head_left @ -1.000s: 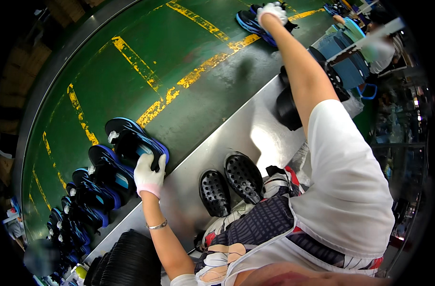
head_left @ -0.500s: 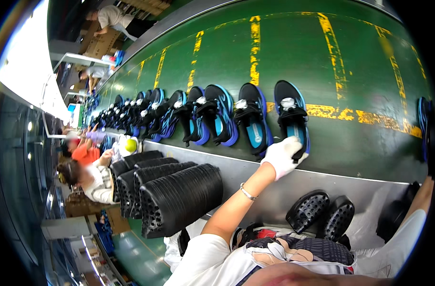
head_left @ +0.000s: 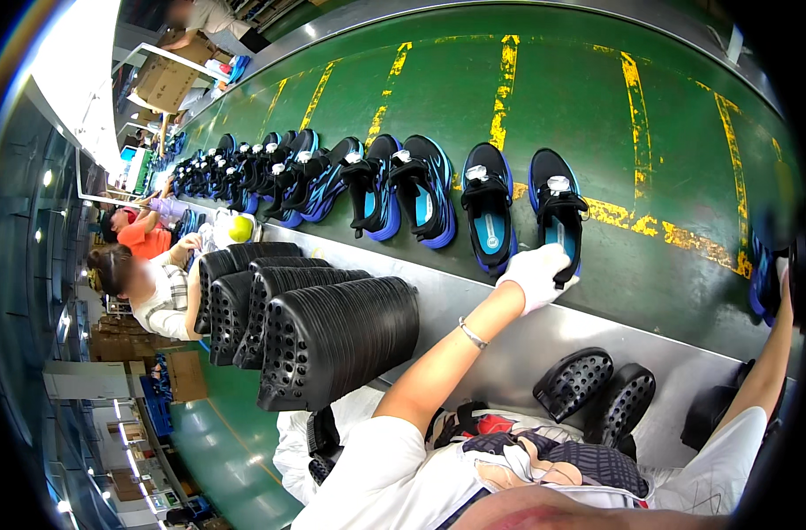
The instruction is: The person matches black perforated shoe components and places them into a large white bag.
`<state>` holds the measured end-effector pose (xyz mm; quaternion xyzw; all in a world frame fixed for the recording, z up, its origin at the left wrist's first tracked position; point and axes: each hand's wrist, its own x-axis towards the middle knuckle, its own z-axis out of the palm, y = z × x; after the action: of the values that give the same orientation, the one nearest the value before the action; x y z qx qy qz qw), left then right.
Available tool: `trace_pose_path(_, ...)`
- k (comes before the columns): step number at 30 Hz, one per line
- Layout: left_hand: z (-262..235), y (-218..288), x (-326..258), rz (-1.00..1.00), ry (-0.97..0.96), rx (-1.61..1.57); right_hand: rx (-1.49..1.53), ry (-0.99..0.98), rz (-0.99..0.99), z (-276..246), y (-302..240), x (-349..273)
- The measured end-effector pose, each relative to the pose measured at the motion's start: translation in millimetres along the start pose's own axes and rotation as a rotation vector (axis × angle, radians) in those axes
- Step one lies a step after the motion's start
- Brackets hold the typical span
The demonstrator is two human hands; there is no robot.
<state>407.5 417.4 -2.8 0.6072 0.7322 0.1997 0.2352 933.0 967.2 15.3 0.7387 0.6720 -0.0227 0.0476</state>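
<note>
Left hand: white-gloved, at the heel of the held shoe; fingers clamped on the heel collar.
Left wrist: carries a silver-coloured bracelet.
Held shoe: black upper, blue lining and blue-violet sole edge; upright on the green tabletop, toe toward the far side; white wad at the tongue.
Neighbouring shoe: stands just left of the held shoe, same colours, toe also toward the far side.
Shoe row: similar shoes extend leftward along the tabletop into the distance, many close together or overlapping in view.
Right hand: at the right rim of view, beside a blue-and-black shoe; dark and partly hidden, so the state of its fingers cannot be told.
Tabletop markings: worn yellow lines.
Metal ledge: runs along the near side of the tabletop.
Perforated black pieces: two, side by side, near the person's lap.
Black stacks: several nested perforated pieces, left of the left forearm.
Co-workers: one in orange, one in a pale top, both at left.
</note>
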Motion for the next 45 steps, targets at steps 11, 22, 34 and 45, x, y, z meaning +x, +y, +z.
trace_pose_path(11,7.3,-18.5,2.2,0.08,0.168,0.027,0.06,-0.126,-0.516,-33.4,-309.0,-293.9)
trace_pose_path(22,20.6,-26.4,8.9,-0.023,0.141,-0.16,0.055,-0.05,-0.826,-48.2,-309.2,-432.8)
trace_pose_path(34,16.8,-21.3,1.1,0.047,0.326,0.152,-0.134,-0.218,-1.227,-23.0,-206.0,-599.9)
trace_pose_path(45,-4.5,48.5,-65.5,0.038,0.534,-0.17,0.099,-0.205,-1.274,-43.4,-195.9,-582.7)
